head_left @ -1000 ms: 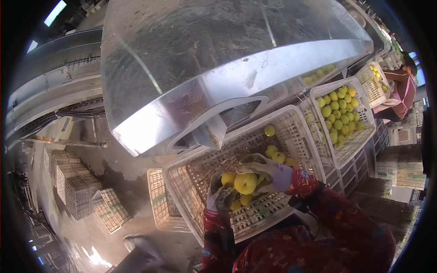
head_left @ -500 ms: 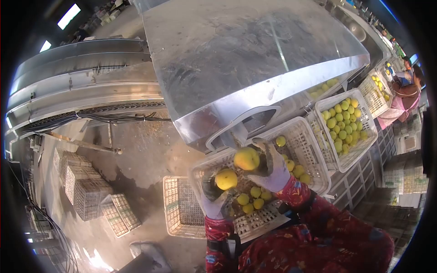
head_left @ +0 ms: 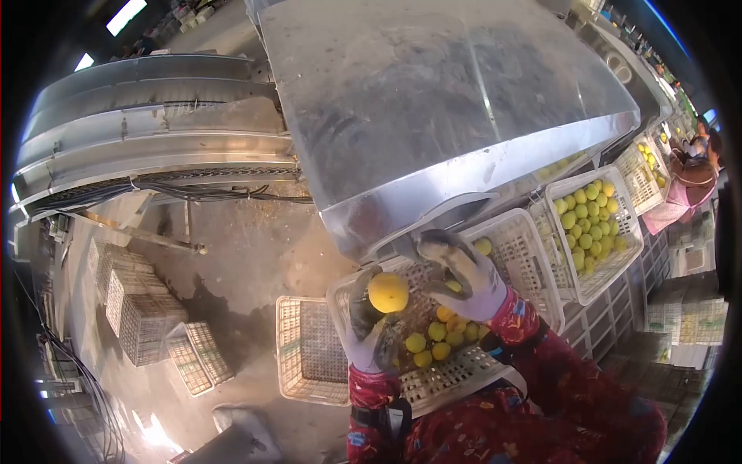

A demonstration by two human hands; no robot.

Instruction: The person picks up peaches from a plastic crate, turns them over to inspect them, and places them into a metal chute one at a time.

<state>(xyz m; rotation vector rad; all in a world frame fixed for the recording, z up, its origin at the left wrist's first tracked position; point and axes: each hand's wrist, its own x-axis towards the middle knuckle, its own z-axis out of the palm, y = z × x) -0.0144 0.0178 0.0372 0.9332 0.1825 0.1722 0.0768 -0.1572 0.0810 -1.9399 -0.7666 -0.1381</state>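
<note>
My left hand (head_left: 368,325), in a grey-palmed glove, grips a yellow peach (head_left: 388,293) above the left part of a white plastic crate (head_left: 541,271). Over the middle of that crate is my right hand (head_left: 462,272), also gloved, its thumb and fingers apart. A bit of yellow fruit (head_left: 453,286) shows between them, seemingly not gripped. Several green-yellow peaches (head_left: 437,332) lie in the crate below both hands, with orange ones (head_left: 445,313) among them. My right hand hides part of the crate.
A metal machine housing (head_left: 464,100) stands just beyond the crate. To the right is another crate (head_left: 635,259) full of peaches, with a person (head_left: 692,170) farther along. An extra crate (head_left: 313,305) sits at the left, and stacked crates (head_left: 151,329) stand on the floor.
My right hand has let go of its peach, and its fingers have spread. Orange fruit now shows in the crate below. My left hand still holds its peach, slightly higher. The view shifted slightly.
</note>
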